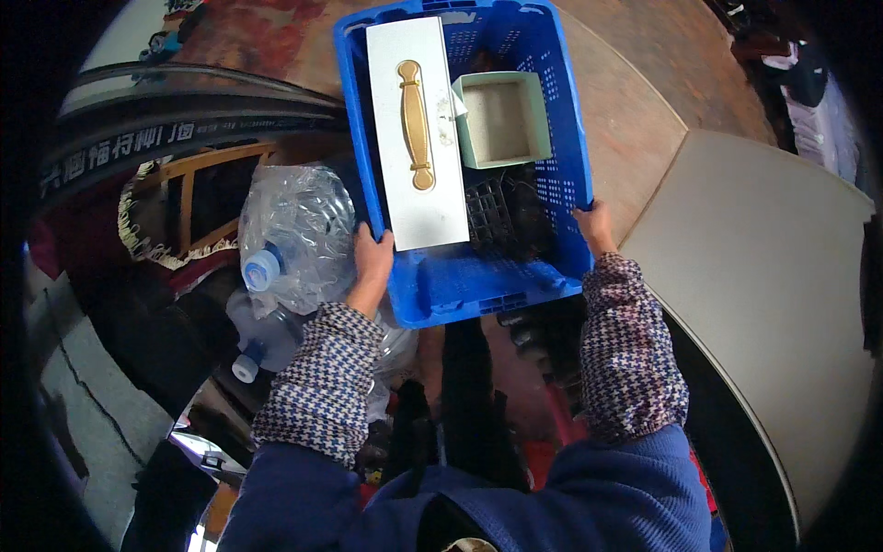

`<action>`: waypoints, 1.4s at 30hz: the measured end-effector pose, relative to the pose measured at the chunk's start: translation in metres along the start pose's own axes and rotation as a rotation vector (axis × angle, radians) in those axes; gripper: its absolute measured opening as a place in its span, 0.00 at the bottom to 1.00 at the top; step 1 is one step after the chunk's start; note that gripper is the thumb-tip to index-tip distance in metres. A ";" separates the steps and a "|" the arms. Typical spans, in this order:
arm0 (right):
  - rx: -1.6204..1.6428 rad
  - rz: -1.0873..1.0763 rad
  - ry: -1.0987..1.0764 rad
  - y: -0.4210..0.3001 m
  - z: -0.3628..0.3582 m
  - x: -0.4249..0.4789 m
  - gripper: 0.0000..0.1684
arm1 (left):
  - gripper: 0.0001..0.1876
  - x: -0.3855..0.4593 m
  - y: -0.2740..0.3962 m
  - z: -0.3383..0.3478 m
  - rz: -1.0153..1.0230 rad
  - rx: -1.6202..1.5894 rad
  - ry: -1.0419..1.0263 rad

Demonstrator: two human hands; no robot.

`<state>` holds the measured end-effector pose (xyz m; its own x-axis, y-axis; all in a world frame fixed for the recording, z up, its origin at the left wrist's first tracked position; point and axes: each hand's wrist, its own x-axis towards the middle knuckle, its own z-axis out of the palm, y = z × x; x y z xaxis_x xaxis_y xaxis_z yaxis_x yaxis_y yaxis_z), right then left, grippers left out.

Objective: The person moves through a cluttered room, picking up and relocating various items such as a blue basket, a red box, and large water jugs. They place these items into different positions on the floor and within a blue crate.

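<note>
A blue plastic crate (483, 276) with perforated walls is held in front of me by both hands. My left hand (372, 265) grips its left side near the front corner. On the right side wall, my right hand (595, 224) has its fingers over the edge. Inside the crate a long white box (447, 207) with a gold and tan handle lies along the left. Beside it sits a pale green open box (472, 148) that looks empty. Dark wire or mesh items (491, 207) lie in the shadow in front of that box; their kind is unclear.
Clear plastic water jugs, one bagged (303, 228) and one bare (265, 331), lie left of the crate. A wooden frame (186, 200) is behind them. A brown tabletop (621, 103) extends behind the crate, and a pale grey panel (752, 276) spans the right.
</note>
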<state>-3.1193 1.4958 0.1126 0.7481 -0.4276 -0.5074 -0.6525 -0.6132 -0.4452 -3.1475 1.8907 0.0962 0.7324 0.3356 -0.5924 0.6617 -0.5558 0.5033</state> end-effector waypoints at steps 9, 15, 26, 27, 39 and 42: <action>-0.144 0.035 0.178 -0.096 -0.057 -0.035 0.14 | 0.17 0.027 0.068 -0.076 0.013 -0.248 -0.150; -0.127 -0.087 0.244 -0.109 -0.100 -0.111 0.12 | 0.17 -0.003 0.070 -0.107 0.156 -0.349 -0.213; 0.081 -0.396 0.392 -0.100 -0.124 -0.310 0.10 | 0.15 -0.132 0.008 -0.158 0.300 -0.622 -0.234; 0.167 -0.399 0.365 -0.095 -0.124 -0.327 0.11 | 0.15 -0.148 0.003 -0.167 0.303 -0.618 -0.213; 0.178 -0.389 0.379 -0.018 -0.152 -0.474 0.14 | 0.13 -0.319 -0.044 -0.231 0.357 -0.493 -0.140; 0.257 -0.321 0.319 -0.003 -0.157 -0.512 0.14 | 0.13 -0.371 -0.062 -0.240 0.307 -0.508 -0.136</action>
<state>-3.4814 1.6131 0.4897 0.8888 -0.4507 -0.0833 -0.3628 -0.5807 -0.7288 -3.4217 1.9834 0.4357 0.8969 0.0988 -0.4311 0.4421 -0.1685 0.8810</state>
